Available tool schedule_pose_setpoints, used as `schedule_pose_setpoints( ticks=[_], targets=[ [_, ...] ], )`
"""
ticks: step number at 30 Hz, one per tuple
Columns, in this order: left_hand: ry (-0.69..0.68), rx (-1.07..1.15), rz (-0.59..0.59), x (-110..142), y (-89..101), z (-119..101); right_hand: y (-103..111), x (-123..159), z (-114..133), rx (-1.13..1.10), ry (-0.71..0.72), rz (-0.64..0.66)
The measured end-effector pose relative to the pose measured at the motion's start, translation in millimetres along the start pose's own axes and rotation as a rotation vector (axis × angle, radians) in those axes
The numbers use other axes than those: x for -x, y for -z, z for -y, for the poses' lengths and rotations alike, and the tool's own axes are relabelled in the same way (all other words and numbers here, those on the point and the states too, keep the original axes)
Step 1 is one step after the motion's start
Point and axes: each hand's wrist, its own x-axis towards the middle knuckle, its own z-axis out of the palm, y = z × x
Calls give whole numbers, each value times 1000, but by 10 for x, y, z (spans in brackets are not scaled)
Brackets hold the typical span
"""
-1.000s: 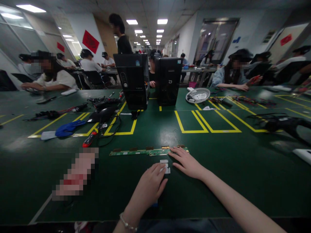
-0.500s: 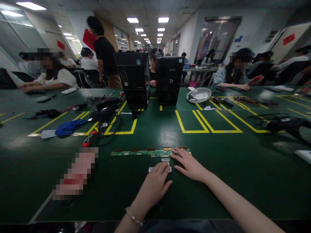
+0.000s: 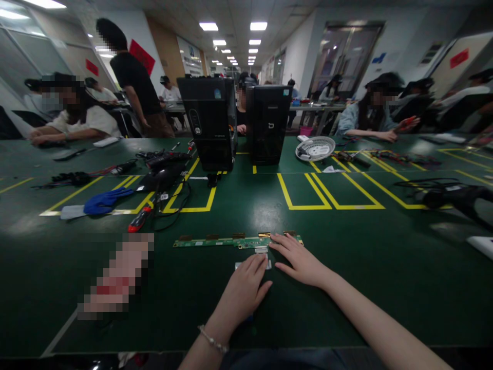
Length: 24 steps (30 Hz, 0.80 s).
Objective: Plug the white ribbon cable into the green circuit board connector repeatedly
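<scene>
A long, narrow green circuit board [image 3: 208, 243] lies across the table in front of me, with gold-brown tabs along its far edge. My right hand [image 3: 298, 259] rests with spread fingers on the board's right part, covering some of it. My left hand [image 3: 246, 285] lies palm down, fingers stretched forward and thumb apart, over a flat pale strip [image 3: 261, 250]. The strip's far end meets the near edge of the board; whether it is plugged in I cannot tell. Most of the strip is hidden under my left fingers.
Two black computer towers [image 3: 206, 123] stand at the back. Left lie a red-and-black screwdriver [image 3: 139, 220], a blue glove [image 3: 108, 201] and dark cables [image 3: 175, 221]. A white basket [image 3: 316, 149] sits back right. Yellow tape [image 3: 308, 208] marks the green table. Several people sit around; one person [image 3: 134, 82] stands.
Under my left fingers, the pale strip has shifted forward, closing the small gap to the board. My right hand stays in place. The standing person has moved left.
</scene>
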Motion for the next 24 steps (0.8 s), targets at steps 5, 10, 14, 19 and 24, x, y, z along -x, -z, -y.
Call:
schedule_pose_setpoints(
  ticks=[5, 10, 14, 19, 24],
  targets=[
    [0, -4, -3, 5, -39, 25, 3, 1, 11, 16, -10, 3],
    [-9, -4, -27, 6, -66, 41, -10, 11, 10, 22, -35, -2],
    [-3, -18, 9, -7, -50, 31, -47, 17, -20, 16, -23, -16],
    [-9, -26, 28, -21, -11, 17, -73, 12, -38, 7, -12, -21],
    [-2, -33, -3, -27, -29, 7, -75, 13, -37, 6, -19, -20]
  ],
)
